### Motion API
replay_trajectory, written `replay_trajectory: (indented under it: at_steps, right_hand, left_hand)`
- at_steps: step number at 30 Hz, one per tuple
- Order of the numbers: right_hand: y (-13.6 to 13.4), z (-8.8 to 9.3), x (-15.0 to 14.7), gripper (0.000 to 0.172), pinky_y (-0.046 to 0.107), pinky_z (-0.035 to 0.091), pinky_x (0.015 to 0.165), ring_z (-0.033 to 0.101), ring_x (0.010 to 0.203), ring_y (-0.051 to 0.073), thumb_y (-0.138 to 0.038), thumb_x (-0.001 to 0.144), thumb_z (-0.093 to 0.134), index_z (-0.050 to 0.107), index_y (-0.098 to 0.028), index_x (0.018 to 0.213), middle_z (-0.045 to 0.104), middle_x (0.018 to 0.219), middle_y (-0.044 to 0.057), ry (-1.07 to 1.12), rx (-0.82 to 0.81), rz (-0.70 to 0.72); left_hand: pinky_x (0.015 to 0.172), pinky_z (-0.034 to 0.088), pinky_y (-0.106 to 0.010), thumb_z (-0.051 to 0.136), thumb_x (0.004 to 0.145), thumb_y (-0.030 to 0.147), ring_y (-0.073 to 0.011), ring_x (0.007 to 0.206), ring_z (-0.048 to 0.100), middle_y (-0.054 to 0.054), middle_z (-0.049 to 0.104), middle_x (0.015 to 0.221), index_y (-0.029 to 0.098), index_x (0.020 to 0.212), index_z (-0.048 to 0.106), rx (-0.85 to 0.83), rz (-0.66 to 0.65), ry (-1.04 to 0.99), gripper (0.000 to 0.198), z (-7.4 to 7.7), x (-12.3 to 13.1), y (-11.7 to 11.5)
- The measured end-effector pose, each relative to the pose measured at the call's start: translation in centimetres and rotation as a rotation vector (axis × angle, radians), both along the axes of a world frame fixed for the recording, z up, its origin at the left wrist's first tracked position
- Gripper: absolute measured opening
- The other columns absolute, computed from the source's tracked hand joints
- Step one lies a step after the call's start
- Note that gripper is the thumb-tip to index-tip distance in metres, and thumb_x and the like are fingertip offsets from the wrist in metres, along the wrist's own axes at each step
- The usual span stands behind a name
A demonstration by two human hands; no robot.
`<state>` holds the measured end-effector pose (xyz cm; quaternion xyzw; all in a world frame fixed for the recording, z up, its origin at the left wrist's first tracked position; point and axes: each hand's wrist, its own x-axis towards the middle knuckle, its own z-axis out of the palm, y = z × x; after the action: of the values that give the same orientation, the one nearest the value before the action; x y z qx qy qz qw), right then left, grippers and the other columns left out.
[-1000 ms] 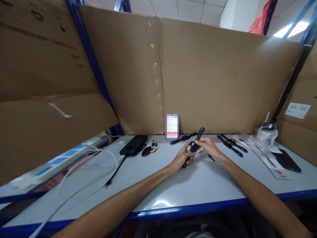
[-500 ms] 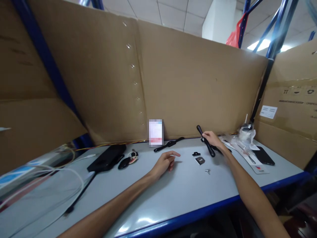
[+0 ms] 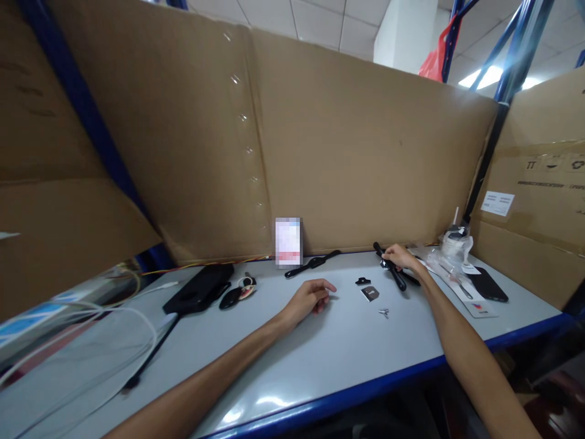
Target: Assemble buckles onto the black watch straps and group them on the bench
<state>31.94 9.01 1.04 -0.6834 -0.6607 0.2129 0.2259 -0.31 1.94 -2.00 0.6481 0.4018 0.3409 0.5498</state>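
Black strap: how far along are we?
Done, apparently: a black clip, a grey square part and a tiny metal piece lie loose on the table. In hand: the right hand has its grip on the black strap, low over the table; the left hand rests open. Left: the rear strap, untouched.

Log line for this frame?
left hand: empty, on grey table | right hand: holds black rubber watch strap | grey square part: between hands

Warehouse workbench: blue steel racking and cardboard cartons.
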Motion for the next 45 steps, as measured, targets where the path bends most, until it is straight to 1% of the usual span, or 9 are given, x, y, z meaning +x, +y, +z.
replay_trajectory:
  at_steps: [9, 14, 17, 21, 26, 33, 38, 41, 45]
  right_hand:
    - [-0.9, -0.4, -1.3, 0.019, 0.016, 0.040, 0.047, 0.054, 0.051, 0.009, -0.029, 0.087, 0.061, 0.073, -0.015, 0.085, 0.061, 0.063, -0.002, -0.201, -0.060, 0.102]
    - [-1.2, 0.0, -1.5, 0.021, 0.019, 0.038, 0.051, 0.057, 0.052, 0.011, -0.030, 0.089, 0.059, 0.075, -0.017, 0.091, 0.066, 0.069, 0.001, -0.333, -0.021, 0.075]
    - [-1.8, 0.3, -1.8, 0.020, 0.021, 0.041, 0.057, 0.064, 0.060, 0.014, -0.028, 0.089, 0.059, 0.076, -0.019, 0.093, 0.071, 0.078, 0.005, -0.392, 0.008, 0.059]
    - [-2.8, 1.1, -2.6, 0.019, 0.028, 0.045, 0.076, 0.068, 0.095, 0.026, -0.026, 0.089, 0.061, 0.076, -0.015, 0.094, 0.072, 0.102, 0.018, -0.464, 0.088, 0.008]
    - [-3.7, 2.6, -3.8, 0.022, 0.031, 0.046, 0.081, 0.067, 0.102, 0.030, -0.022, 0.090, 0.056, 0.076, -0.014, 0.097, 0.072, 0.105, 0.022, -0.517, 0.187, 0.003]
    - [-4.9, 3.6, -5.6, 0.011, 0.026, 0.046, 0.065, 0.070, 0.080, 0.024, -0.023, 0.078, 0.070, 0.077, -0.017, 0.084, 0.074, 0.084, 0.011, -0.403, 0.041, 0.227]
    - [-6.3, 4.3, -6.5, 0.022, 0.026, 0.045, 0.051, 0.060, 0.050, 0.017, -0.034, 0.068, 0.076, 0.068, -0.013, 0.065, 0.062, 0.053, 0.003, -0.375, -0.244, 0.282]
    - [-7.1, 4.5, -7.3, 0.034, 0.029, 0.046, 0.050, 0.060, 0.050, 0.019, -0.043, 0.061, 0.080, 0.065, -0.013, 0.058, 0.057, 0.047, 0.004, -0.415, -0.299, 0.270]
    - [-7.8, 4.5, -8.6, 0.038, 0.031, 0.047, 0.051, 0.061, 0.052, 0.023, -0.049, 0.063, 0.078, 0.064, -0.014, 0.056, 0.056, 0.044, 0.006, -0.487, -0.318, 0.242]
  left_hand:
    - [0.041, 0.031, -0.019, 0.049, 0.066, 0.016, -0.0076, 0.043, 0.047, 0.002, 0.056, 0.063, 0.012, 0.088, 0.066, 0.027, -0.051, -0.012, 0.028, -0.9, -0.1, 0.8]
    - [0.044, 0.031, -0.020, 0.047, 0.067, 0.012, -0.0089, 0.044, 0.047, 0.002, 0.056, 0.062, 0.013, 0.086, 0.066, 0.168, -0.049, 0.088, 0.027, -1.4, 0.1, 0.8]
    - [0.056, 0.039, -0.023, 0.048, 0.073, 0.010, -0.0125, 0.055, 0.053, -0.001, 0.062, 0.067, 0.016, 0.088, 0.069, 0.405, 0.004, 0.289, 0.027, -1.0, 0.0, 0.1]
    - [0.081, 0.045, -0.033, 0.049, 0.082, 0.013, -0.0227, 0.089, 0.062, -0.008, 0.070, 0.095, 0.019, 0.105, 0.070, 0.662, 0.104, 0.675, 0.032, 0.1, 0.0, -0.1]
    - [0.103, 0.039, -0.041, 0.050, 0.081, 0.010, -0.0302, 0.121, 0.051, -0.020, 0.058, 0.128, 0.012, 0.130, 0.057, 0.840, 0.102, 1.101, 0.050, 1.4, 0.9, 3.9]
    - [0.091, 0.045, -0.046, 0.046, 0.083, 0.006, -0.0382, 0.112, 0.059, -0.030, 0.063, 0.113, 0.003, 0.119, 0.064, 0.736, 0.138, 1.310, 0.040, 1.6, 2.7, 8.8]
    - [0.087, 0.045, -0.034, 0.054, 0.084, 0.016, -0.0299, 0.112, 0.060, -0.019, 0.063, 0.121, 0.015, 0.125, 0.059, 0.674, 0.112, 1.211, 0.042, 1.3, 2.2, 7.4]
    - [0.080, 0.044, -0.033, 0.057, 0.086, 0.023, -0.0292, 0.102, 0.063, -0.018, 0.067, 0.109, 0.015, 0.111, 0.062, 0.565, 0.120, 1.101, 0.027, 0.9, 1.5, 5.2]
    - [0.069, 0.041, -0.031, 0.054, 0.090, 0.025, -0.0272, 0.083, 0.065, -0.014, 0.067, 0.088, 0.017, 0.089, 0.058, 0.609, 0.196, 0.996, 0.009, 0.5, 0.8, 2.2]
